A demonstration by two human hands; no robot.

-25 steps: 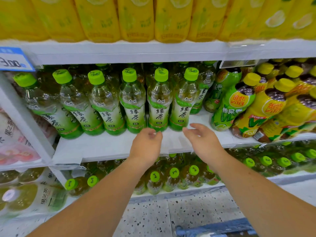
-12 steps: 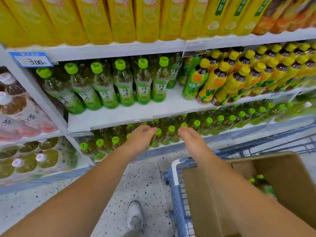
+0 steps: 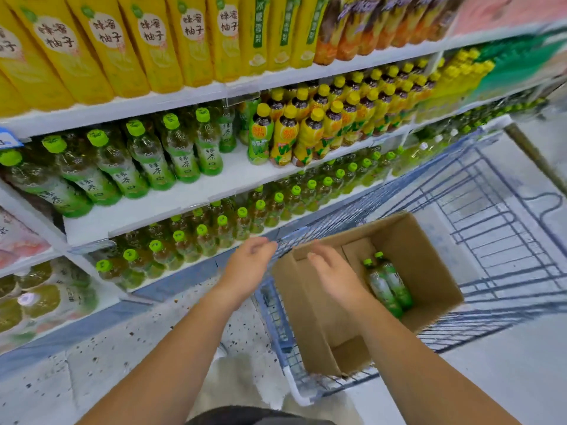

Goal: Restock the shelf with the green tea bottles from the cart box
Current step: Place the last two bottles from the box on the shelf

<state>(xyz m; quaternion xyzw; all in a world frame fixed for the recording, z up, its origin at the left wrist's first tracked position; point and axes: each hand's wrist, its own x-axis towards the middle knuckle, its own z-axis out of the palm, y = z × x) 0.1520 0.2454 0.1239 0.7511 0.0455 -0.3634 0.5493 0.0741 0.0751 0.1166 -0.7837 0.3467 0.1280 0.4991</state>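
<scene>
Pale terrazzo floor (image 3: pixel 122 348) with dark specks meets a blue kick plate (image 3: pixel 92 328); rightward it looks smoother, perhaps only blurred. Lighting is bright and even.

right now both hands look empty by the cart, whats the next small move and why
Probably lower the right hand into the cardboard box and grip one of the two green tea bottles lying there. It and the left hand hold nothing, and the shelf has bare space along its front.
</scene>
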